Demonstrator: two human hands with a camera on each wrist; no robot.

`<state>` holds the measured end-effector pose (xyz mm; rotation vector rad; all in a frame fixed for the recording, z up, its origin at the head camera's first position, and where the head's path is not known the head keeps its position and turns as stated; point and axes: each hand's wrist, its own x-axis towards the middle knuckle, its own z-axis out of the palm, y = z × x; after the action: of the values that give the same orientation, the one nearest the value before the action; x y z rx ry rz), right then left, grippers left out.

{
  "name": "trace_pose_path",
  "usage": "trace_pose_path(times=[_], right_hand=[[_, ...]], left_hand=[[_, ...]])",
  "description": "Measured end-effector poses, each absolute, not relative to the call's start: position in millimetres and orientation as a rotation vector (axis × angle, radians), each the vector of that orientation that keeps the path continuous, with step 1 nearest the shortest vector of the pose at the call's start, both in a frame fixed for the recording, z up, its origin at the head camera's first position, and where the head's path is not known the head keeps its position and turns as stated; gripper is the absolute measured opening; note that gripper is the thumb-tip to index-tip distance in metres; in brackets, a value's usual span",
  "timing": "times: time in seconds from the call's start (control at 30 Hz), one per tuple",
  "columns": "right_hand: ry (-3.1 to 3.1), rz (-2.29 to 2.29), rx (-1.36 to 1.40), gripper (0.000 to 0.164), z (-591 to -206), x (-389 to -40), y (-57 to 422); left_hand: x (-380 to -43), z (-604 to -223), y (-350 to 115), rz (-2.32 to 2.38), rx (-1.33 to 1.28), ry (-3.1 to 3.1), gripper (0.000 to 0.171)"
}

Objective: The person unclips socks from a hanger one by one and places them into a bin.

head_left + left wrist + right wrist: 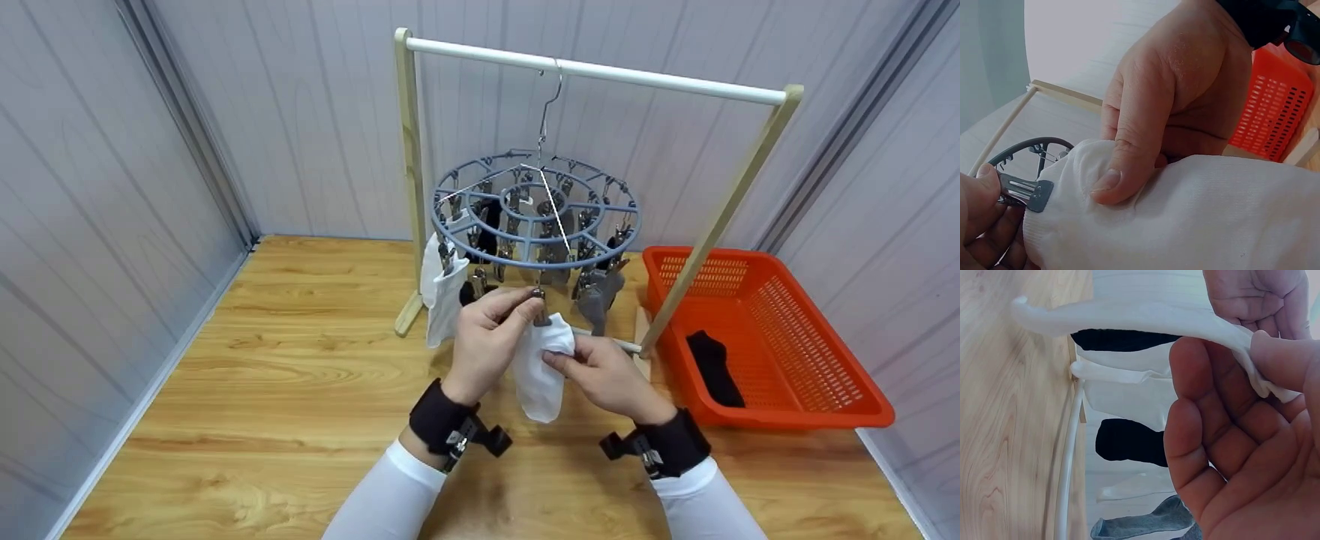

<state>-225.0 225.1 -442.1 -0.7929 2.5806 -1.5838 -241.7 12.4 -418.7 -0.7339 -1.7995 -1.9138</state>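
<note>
A white sock (541, 375) hangs from a metal clip (541, 307) under the front rim of a round grey-blue drying hanger (525, 263). My left hand (491, 334) pinches the clip's upper end between thumb and fingers. In the left wrist view, the clip's dark tip (1040, 196) overlaps the sock's cuff. My right hand (607, 375) pinches the sock near its opening, thumb on the near side. In the right wrist view, the fabric (1129, 318) runs between the right thumb and fingers, with the left hand (1261, 295) beyond it.
The hanger hooks onto a white bar (600, 71) on a wooden stand (411, 150). Other white, black and grey socks (596, 296) hang from its clips. A red basket (817, 412) at the right holds a black sock (712, 367). Walls stand at both sides and behind.
</note>
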Motion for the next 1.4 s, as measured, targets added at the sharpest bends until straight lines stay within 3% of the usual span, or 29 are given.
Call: trace_pose_path(times=[0.73,1.03,1.4], right_hand=[[2.649,-1.484,-0.807,0.025,-436,-227,236],[2.713,-1.339,-0.798,0.013,-432,-226,244],[2.771,-1.265,-0.746,0.014,-423,-225,261]], left_hand=[[-244,-421,13,-1.882,-0.755,-1.738,0.018],[-243,-422,11,-1.846,-0.727,-1.754,0.018],[-244,-421,13,-1.854,-0.734,-1.744,0.017]])
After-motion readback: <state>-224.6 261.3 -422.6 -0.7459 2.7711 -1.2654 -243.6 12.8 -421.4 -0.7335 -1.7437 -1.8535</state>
